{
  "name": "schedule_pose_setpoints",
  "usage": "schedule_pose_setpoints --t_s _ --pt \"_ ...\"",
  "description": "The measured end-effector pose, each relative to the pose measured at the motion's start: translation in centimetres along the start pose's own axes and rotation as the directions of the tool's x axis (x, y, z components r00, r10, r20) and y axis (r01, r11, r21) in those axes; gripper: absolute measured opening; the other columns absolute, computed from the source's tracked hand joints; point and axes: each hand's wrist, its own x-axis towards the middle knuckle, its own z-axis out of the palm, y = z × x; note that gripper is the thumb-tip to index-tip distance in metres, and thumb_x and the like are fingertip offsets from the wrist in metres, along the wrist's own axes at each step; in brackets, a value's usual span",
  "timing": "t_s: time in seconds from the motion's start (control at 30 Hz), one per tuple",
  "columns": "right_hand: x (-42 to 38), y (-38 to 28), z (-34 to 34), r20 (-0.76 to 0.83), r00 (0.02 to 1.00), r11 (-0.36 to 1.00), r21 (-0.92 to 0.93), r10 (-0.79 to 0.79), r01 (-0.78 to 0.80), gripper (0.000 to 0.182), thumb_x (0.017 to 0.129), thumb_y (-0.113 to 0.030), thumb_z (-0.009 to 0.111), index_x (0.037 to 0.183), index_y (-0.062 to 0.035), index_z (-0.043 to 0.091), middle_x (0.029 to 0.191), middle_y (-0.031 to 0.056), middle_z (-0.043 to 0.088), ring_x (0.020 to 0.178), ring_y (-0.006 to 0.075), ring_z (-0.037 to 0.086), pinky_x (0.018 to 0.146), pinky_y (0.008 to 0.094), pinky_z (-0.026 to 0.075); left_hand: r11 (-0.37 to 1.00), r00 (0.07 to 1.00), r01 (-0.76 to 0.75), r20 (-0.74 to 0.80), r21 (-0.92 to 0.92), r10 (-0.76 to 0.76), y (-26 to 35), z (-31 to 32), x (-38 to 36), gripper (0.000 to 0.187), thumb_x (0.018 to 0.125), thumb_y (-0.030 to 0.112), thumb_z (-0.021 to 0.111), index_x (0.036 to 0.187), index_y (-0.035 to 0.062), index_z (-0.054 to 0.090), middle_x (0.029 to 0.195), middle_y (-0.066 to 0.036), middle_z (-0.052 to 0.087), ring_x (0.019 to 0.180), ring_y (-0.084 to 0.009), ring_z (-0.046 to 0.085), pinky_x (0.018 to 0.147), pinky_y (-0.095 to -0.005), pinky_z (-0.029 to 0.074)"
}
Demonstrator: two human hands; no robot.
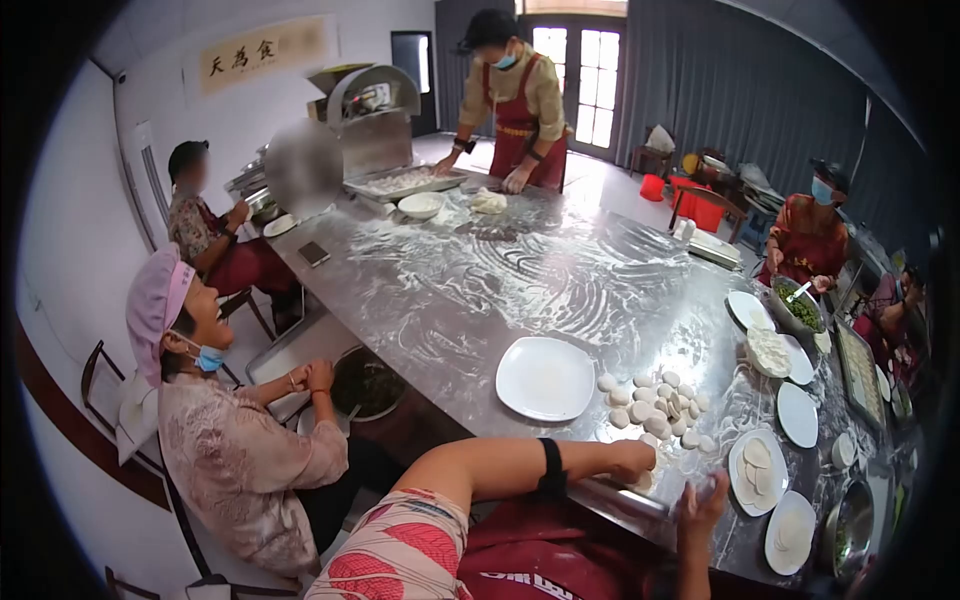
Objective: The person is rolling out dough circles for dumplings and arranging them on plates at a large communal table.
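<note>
At the near edge of the steel table, my left hand reaches down with its fingers curled onto a dough wrapper, mostly hidden beneath them. My right hand is just to the right, somewhat blurred, at the end of a rod that looks like a rolling pin. Small floured dough pieces lie in a loose pile beyond my hands. A white square plate stands left of the pile. To the right, one plate holds rolled wrappers and another holds more wrappers.
Flour covers much of the steel table. A seated person in a pink cap is at my left, beside a pot of dark filling. Across the table a standing person handles dough. A metal bowl stands far right.
</note>
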Motion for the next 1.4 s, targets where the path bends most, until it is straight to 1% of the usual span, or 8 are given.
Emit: schedule_pose_setpoints --t_s 0.13,0.4,0.6,0.87,1.0,1.03,1.17,1.4 --pt "-2.2 -1.3 -1.0 -0.043 0.998 0.996 0.077 0.042 -0.039 0.033 0.077 -0.001 0.059 0.105 -0.0059 0.044 0.077 0.0102 0.05 0.051 0.0175 0.049 0.047 0.0308 0.04 0.999 0.999 -0.042 -0.026 -0.026 0.042 -2.4 1.4 0.4 0.023 0.066 0.012 0.063 0.086 0.0002 0.065 0.086 -0.022 0.063 0.084 -0.0362 0.062 0.074 -0.0424 0.047" --pt "2.5 2.4 2.6 0.12 0.965 0.955 0.16 0.231 -0.249 0.031 0.079 -0.001 0.057 0.107 -0.0046 0.044 0.078 0.0111 0.051 0.054 0.0206 0.05 0.051 0.033 0.042 1.0 1.0 0.011 -0.005 -0.011 -0.011 -1.2 0.4 0.8 0.021 0.074 0.016 0.059 0.089 0.0017 0.063 0.086 -0.022 0.064 0.083 -0.0371 0.062 0.072 -0.0444 0.047" --pt "-2.4 -1.4 -1.5 -0.032 0.995 0.995 -0.035 -0.092 0.091 0.033 0.079 -0.005 0.061 0.108 -0.0034 0.044 0.092 0.0151 0.051 0.068 0.0263 0.054 0.062 0.0367 0.045 0.998 0.994 -0.005 -0.108 -0.059 -0.001 -2.5 0.7 0.5 0.021 0.066 0.007 0.062 0.086 -0.0003 0.063 0.086 -0.022 0.063 0.086 -0.0377 0.061 0.075 -0.0433 0.047" --pt "3.3 1.3 2.6 0.241 0.835 0.819 0.192 0.494 -0.541 0.033 0.079 -0.004 0.06 0.108 -0.0059 0.045 0.094 0.0153 0.051 0.071 0.0252 0.056 0.061 0.0356 0.045 1.0 1.0 0.001 0.007 0.016 -0.001 -1.3 0.9 1.9 0.022 0.073 0.016 0.059 0.088 0.0007 0.066 0.087 -0.022 0.064 0.086 -0.0372 0.062 0.074 -0.0428 0.048" --pt "-1.4 1.4 -0.4 -0.038 0.983 0.965 -0.202 -0.178 0.167 0.034 0.079 -0.005 0.062 0.108 -0.0064 0.046 0.092 0.0149 0.054 0.063 0.0285 0.056 0.058 0.0344 0.045 0.999 0.997 0.015 0.069 0.028 -0.017 -3.0 2.0 3.0 0.027 0.067 0.017 0.064 0.085 -0.0026 0.066 0.085 -0.023 0.065 0.083 -0.0352 0.063 0.073 -0.0419 0.049" --pt "-2.0 -0.1 -1.0 -0.07 0.98 0.961 -0.217 -0.189 0.17 0.034 0.078 -0.005 0.064 0.107 -0.0066 0.046 0.092 0.0148 0.054 0.06 0.0292 0.056 0.057 0.0342 0.045 0.985 0.993 0.06 -0.095 -0.163 -0.076 -2.6 2.0 1.8 0.029 0.066 0.016 0.065 0.088 -0.0033 0.065 0.086 -0.022 0.065 0.082 -0.0333 0.064 0.07 -0.0405 0.049" --pt "-1.9 -0.4 -0.7 -0.007 0.99 0.99 -0.003 0.14 -0.14 0.037 0.076 -0.006 0.067 0.107 -0.0056 0.046 0.085 0.0192 0.056 0.062 0.0358 0.058 0.057 0.038 0.046 0.978 0.999 -0.023 0.036 -0.206 0.031 -2.1 -0.2 -0.1 0.019 0.068 0.01 0.06 0.083 -0.0019 0.061 0.076 -0.018 0.063 0.069 -0.0266 0.059 0.063 -0.0375 0.044" --pt "4.1 1.7 3.4 -0.031 0.998 0.999 -0.01 0.047 -0.047 0.038 0.077 -0.006 0.066 0.109 -0.0067 0.044 0.081 0.0188 0.056 0.065 0.0366 0.059 0.057 0.0411 0.046 0.996 0.998 0.051 0.024 -0.078 -0.049 -0.8 -0.6 0.9 0.024 0.083 0.021 0.059 0.092 -0.001 0.064 0.083 -0.02 0.065 0.077 -0.0287 0.062 0.069 -0.0378 0.046"
